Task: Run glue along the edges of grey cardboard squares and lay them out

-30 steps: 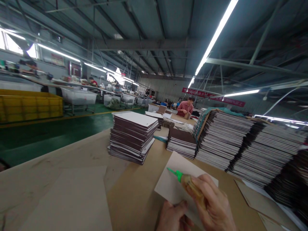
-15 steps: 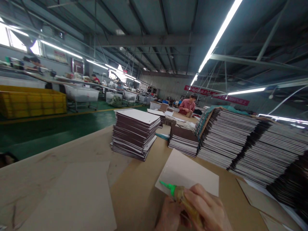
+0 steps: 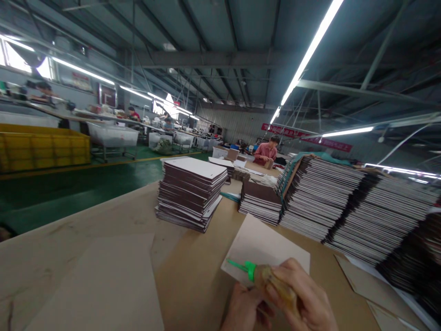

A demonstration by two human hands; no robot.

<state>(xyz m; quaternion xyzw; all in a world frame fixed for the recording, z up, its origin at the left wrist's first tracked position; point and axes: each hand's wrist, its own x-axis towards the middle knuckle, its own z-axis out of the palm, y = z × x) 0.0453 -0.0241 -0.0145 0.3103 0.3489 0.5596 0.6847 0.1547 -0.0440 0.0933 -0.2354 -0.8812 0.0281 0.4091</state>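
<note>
My right hand (image 3: 303, 294) is wrapped round a yellowish glue bottle (image 3: 275, 285) with a green nozzle. The nozzle tip points left, over the near left corner of a pale rectangular board (image 3: 272, 241). At the board's near edge is my left hand (image 3: 244, 308), its thumb against the edge and its fingers curled, partly hidden under the bottle. A larger pale sheet (image 3: 99, 285) lies to the left on the table.
A stack of dark-edged boards (image 3: 189, 193) stands beyond my hands, with a lower stack (image 3: 260, 202) beside it. Tall stacks of boards (image 3: 320, 197) line the right. Brown card pieces (image 3: 365, 280) lie at the right. A co-worker (image 3: 266, 151) in red is at a table behind.
My right hand and the glue bottle have shifted slightly right, and the nozzle lies flatter over the board. The whole view has moved a little; my left hand stays at the board's edge.
</note>
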